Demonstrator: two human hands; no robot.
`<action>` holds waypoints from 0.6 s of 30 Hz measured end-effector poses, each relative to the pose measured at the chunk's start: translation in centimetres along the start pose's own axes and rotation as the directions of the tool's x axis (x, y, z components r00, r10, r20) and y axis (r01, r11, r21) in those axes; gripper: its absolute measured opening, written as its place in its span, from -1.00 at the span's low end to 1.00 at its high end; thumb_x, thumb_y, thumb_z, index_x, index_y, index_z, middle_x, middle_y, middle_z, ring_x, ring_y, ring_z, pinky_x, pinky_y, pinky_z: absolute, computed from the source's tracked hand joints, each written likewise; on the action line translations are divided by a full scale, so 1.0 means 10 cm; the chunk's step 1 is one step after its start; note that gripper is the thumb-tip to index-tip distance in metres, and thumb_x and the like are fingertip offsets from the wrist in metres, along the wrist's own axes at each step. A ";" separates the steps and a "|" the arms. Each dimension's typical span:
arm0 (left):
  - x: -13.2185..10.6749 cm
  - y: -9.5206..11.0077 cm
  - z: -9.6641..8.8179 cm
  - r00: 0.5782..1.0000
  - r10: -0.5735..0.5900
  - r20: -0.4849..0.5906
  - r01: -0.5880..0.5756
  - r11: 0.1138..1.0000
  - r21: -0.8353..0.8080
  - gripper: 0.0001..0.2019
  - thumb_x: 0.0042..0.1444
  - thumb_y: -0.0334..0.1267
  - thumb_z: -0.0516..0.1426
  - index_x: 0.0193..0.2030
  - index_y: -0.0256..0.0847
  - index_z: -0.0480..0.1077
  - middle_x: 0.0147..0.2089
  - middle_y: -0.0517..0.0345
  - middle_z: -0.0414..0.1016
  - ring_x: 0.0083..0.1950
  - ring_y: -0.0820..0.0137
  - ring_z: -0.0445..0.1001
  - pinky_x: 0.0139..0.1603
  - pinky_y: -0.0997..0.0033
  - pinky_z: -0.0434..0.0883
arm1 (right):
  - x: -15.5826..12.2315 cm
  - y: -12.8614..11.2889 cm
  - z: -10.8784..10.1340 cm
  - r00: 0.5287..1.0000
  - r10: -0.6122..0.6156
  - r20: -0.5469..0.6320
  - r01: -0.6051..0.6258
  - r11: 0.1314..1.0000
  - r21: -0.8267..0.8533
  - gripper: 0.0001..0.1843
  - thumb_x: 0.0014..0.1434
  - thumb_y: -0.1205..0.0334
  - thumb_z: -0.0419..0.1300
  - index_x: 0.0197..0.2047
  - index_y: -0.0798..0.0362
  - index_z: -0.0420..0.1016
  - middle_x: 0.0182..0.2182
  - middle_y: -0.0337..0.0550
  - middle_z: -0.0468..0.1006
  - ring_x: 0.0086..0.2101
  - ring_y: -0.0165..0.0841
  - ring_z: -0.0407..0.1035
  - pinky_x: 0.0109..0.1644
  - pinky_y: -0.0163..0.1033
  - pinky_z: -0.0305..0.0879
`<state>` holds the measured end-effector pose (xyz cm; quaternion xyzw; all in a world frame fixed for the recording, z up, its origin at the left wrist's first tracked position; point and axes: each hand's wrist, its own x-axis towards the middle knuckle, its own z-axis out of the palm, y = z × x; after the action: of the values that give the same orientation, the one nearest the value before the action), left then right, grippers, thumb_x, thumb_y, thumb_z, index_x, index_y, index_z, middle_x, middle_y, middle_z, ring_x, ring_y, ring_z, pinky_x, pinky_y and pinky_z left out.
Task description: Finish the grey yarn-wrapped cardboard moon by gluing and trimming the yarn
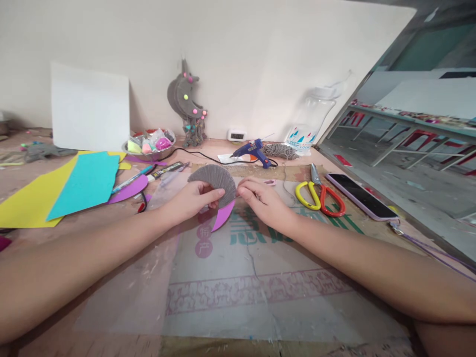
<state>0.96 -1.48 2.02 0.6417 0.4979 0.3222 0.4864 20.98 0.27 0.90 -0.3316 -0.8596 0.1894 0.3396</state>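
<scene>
My left hand point(204, 197) grips a crescent-shaped piece point(213, 174) between thumb and fingers. Grey yarn covers most of the crescent in close turns, and its lower tip point(223, 216) shows bare purple. At the crescent's right edge, my right hand point(260, 198) is closed in a pinch on the grey yarn, mostly hidden by the fingers. A thin strand of the yarn point(256, 265) runs below that hand across the clear plastic sheet point(223, 263) towards the table's front edge. Both hands are held over this sheet, which has printed cardboard under it.
Scissors point(323, 196) and a phone point(361, 196) lie right. Behind are a blue glue gun point(253, 151), a yarn bundle point(280, 150), a clear jug point(310, 119), a timer point(237, 135), a bowl point(150, 154) and a hanging grey moon point(186, 96). Cyan point(85, 183) and yellow sheets point(33, 198) lie left.
</scene>
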 end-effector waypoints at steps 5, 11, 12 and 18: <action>0.01 0.00 -0.02 1.000 0.017 -0.022 -0.016 1.000 0.010 -0.69 0.07 -0.07 0.10 -0.53 -0.27 0.34 -0.57 0.20 0.34 -0.57 0.53 0.28 -0.56 0.52 0.23 | -0.02 0.01 0.01 0.999 0.008 0.031 -0.008 1.000 -0.029 -0.87 0.19 0.19 0.08 -0.27 0.06 0.37 -0.33 -0.17 0.36 -0.37 -0.41 0.24 -0.28 -0.27 0.19; 0.02 0.00 -0.03 0.998 0.063 -0.031 -0.059 0.992 0.108 -0.68 0.08 -0.06 0.08 -0.52 -0.28 0.37 -0.53 0.17 0.38 -0.52 0.50 0.31 -0.49 0.51 0.25 | -0.02 0.00 0.02 0.999 0.010 0.053 -0.009 1.000 -0.014 -0.90 0.18 0.22 0.09 -0.27 0.06 0.35 -0.31 -0.17 0.35 -0.37 -0.42 0.24 -0.29 -0.28 0.19; 0.02 0.00 -0.03 0.998 0.059 -0.030 -0.055 0.993 0.108 -0.68 0.08 -0.06 0.08 -0.52 -0.28 0.36 -0.53 0.17 0.38 -0.52 0.50 0.31 -0.49 0.51 0.25 | -0.02 0.00 0.02 0.999 0.017 0.052 -0.016 1.000 -0.020 -0.90 0.18 0.21 0.09 -0.28 0.06 0.35 -0.32 -0.18 0.35 -0.37 -0.42 0.24 -0.29 -0.28 0.18; 0.01 0.02 -0.03 0.999 0.045 -0.008 -0.044 0.995 0.088 -0.70 0.08 -0.09 0.09 -0.49 -0.30 0.38 -0.49 0.15 0.41 -0.46 0.49 0.35 -0.43 0.51 0.28 | -0.02 0.00 0.03 0.999 0.025 0.043 -0.023 0.999 -0.047 -0.88 0.19 0.21 0.07 -0.31 0.06 0.36 -0.36 -0.19 0.36 -0.38 -0.42 0.24 -0.31 -0.29 0.15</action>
<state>0.76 -1.34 2.33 0.6717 0.4996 0.3141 0.4478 20.89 0.10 0.65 -0.3454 -0.8669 0.1807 0.3106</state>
